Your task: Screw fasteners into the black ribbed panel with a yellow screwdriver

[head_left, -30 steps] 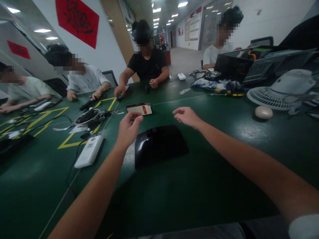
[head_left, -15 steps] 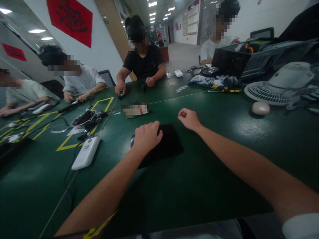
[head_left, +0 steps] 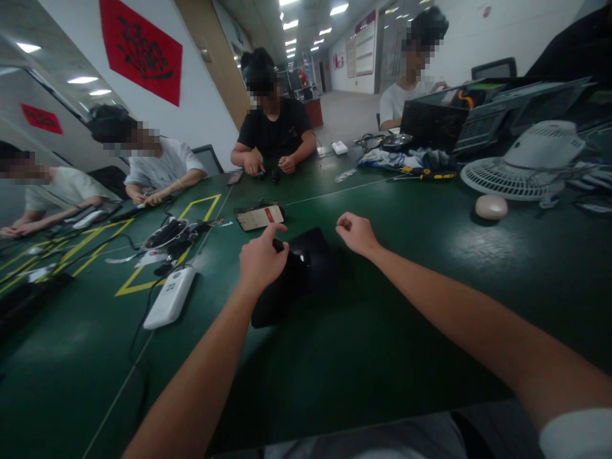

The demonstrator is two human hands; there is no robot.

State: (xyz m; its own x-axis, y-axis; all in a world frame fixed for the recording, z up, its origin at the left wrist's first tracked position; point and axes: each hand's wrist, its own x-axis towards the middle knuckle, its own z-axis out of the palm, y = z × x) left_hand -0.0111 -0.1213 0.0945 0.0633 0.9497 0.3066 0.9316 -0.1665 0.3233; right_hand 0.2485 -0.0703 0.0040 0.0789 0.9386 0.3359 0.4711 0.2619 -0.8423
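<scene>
A flat, dark, glossy object (head_left: 315, 258) lies on the green table between my hands, its left part bent or folded. My left hand (head_left: 262, 260) is at its left edge, with the index finger pointing out and the other fingers curled. A small dark piece (head_left: 278, 245) shows between its thumb and fingers; what it is cannot be made out. To the right of the dark object, my right hand (head_left: 356, 233) hovers or rests with its fingers curled in, and nothing shows in it. Beyond my left hand lies a beige card with a red mark (head_left: 261, 218).
A white device marked 22 (head_left: 171, 298) with a cable lies at left, near a cable pile (head_left: 165, 234) and yellow tape. At right are a white fan (head_left: 516, 175), a pinkish rounded object (head_left: 491, 207) and yellow-black tools (head_left: 428, 173). Several people sit across the table.
My left hand has moved left, off the middle of the dark object, and its index finger has lifted. More of the glossy surface shows. My right hand has hardly moved.
</scene>
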